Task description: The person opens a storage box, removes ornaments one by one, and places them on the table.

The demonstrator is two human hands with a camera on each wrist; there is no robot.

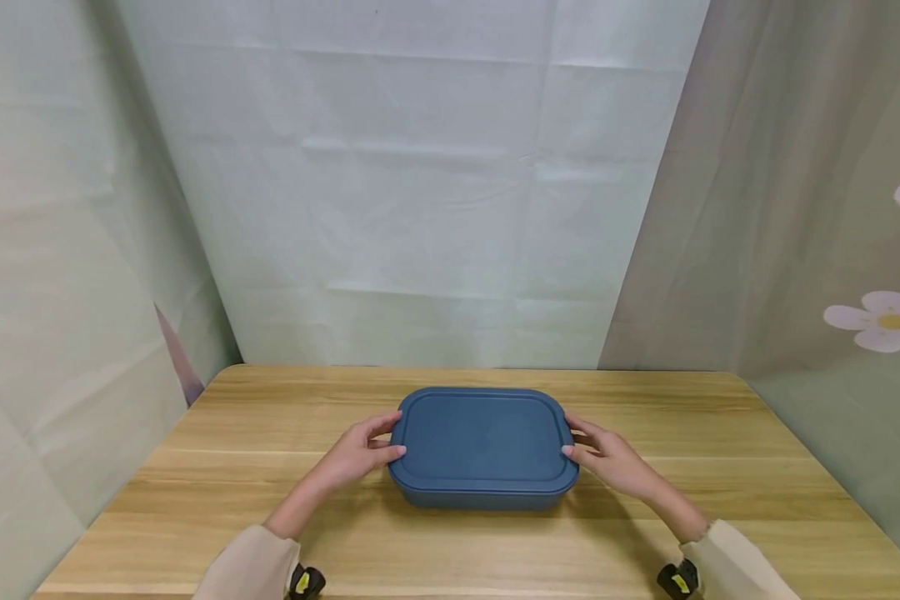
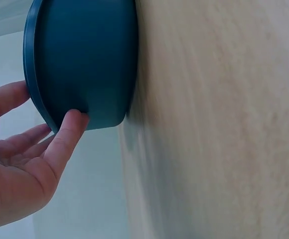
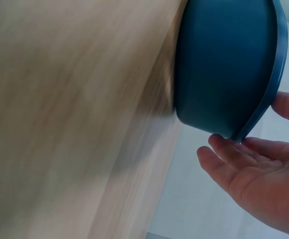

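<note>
Dark blue rectangular plastic container (image 1: pixel 483 447) with rounded corners and a fitted blue lid (image 1: pixel 480 433) sits flat at the middle of the light wooden worktop (image 1: pixel 232 467). It lies between the 2 hands. The left hand (image 1: pixel 360 454) touches its left end, thumb on the side wall just under the lid's rim, fingers lying loosely extended along the edge. The right hand (image 1: pixel 607 457) mirrors this at the right end, fingertips against the rim. Neither hand is clamped around anything. With such light contact on smooth walls, the container could slip or tilt if raised unevenly, and the lid might pop loose. Pale curtains (image 1: pixel 420 192) hang behind.
</note>
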